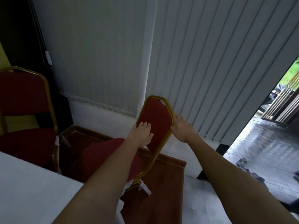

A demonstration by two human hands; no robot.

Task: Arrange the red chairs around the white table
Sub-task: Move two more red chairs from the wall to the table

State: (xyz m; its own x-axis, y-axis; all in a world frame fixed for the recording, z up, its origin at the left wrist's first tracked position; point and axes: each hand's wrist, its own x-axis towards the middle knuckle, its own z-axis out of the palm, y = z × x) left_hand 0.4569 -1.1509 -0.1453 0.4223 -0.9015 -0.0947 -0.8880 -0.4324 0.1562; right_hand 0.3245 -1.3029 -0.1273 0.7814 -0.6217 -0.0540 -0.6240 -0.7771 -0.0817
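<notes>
A red padded chair with a gold frame [155,117] stands in the middle, its backrest tilted. My left hand [142,133] lies on the backrest's left edge, fingers over the red padding. The backrest's right gold rail is gripped by my right hand [182,129]. The chair's red seat [100,160] shows under my left forearm. A second red chair [24,102] stands at the left, touching the white table [32,191], whose corner fills the lower left.
A brown wooden platform [161,183] lies under the held chair. Grey vertical blinds [210,70] cover the wall behind. An open doorway [267,143] at the right shows a wet tiled floor with shoes.
</notes>
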